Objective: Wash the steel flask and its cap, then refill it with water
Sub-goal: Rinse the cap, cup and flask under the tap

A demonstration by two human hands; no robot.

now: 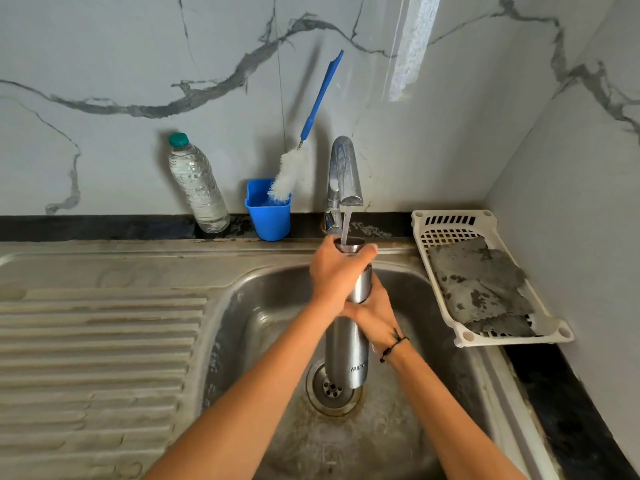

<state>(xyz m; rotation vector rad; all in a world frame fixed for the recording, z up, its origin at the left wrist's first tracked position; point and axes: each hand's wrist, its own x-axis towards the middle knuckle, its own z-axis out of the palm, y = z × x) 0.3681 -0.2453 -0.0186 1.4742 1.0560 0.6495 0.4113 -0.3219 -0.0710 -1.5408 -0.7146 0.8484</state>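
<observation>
— Steel flask (348,344): where is it held?

— It is held upright over the sink basin (263,306), just above the drain (330,389), with its open mouth set directly under the tap (343,174). A thin stream of water (345,226) is seen running from the spout into the mouth.

— How is it gripped?

— The neck, at the far top end, is wrapped by the left hand (334,275), whose fingers are curled round it just below the rim. The middle of the body is clasped by the right hand (375,315), nearer and lower, with its fingers closed round the metal. A dark beaded band (393,348) is worn on the right wrist. The lower part of the flask is left bare between the two forearms.

— And what is set around it?

— A ribbed draining board (97,341) is found to the left of the basin. Against the far wall a clear plastic bottle (198,187) with a green lid is stood, and right of it a blue cup (268,211) in which a white bottle brush (304,133) with a blue handle is propped. To the right, a white plastic tray (450,220) is laid with a grey stained cloth (481,285) on it.
</observation>
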